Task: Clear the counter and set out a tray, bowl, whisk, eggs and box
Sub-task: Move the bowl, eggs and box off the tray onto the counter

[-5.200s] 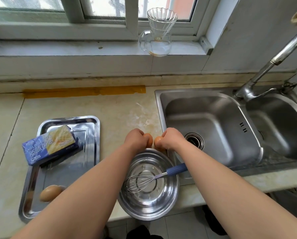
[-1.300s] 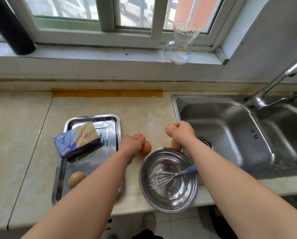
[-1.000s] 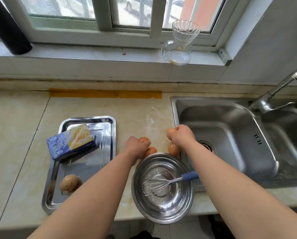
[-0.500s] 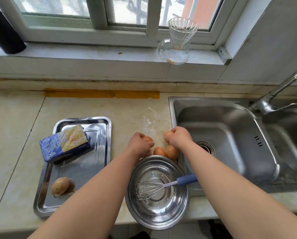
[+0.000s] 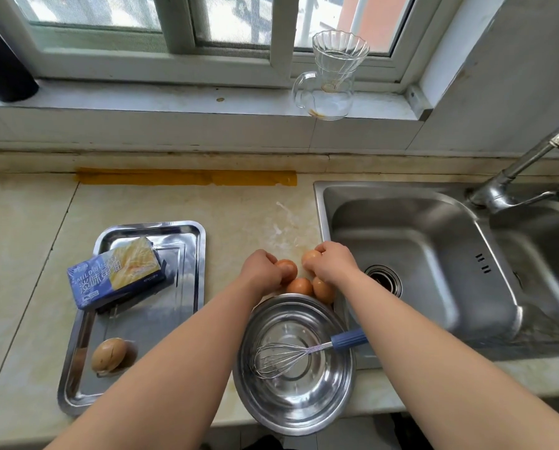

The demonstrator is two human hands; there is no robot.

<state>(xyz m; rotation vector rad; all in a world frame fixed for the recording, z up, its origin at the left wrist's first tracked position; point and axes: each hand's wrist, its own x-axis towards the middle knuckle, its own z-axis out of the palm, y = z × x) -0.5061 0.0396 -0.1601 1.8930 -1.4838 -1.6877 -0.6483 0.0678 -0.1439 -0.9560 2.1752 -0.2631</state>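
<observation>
Both bare arms reach forward, side by side. The left hand (image 5: 260,271) is curled like a fist round an egg (image 5: 287,269). The right hand (image 5: 335,263) is curled too and grips a second egg (image 5: 310,256). The hands are near each other, knuckles up.

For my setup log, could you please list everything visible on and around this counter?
tray: one, steel, counter left.
box: one, blue and yellow, tray's far end.
mottled egg: one, brown, tray's near end.
bowl: one, steel, counter's front edge.
whisk: one, steel with blue handle, in the bowl.
orange eggs: four, orange, counter beyond the bowl.
sink: one, steel, two basins, right.
tap: one, steel, behind the sink.
glass jug: one, clear, windowsill.
cylinder: one, black, windowsill left.
tape strip: one, yellow, counter's back edge.
left hand: grips one orange egg.
right hand: grips another orange egg.
</observation>
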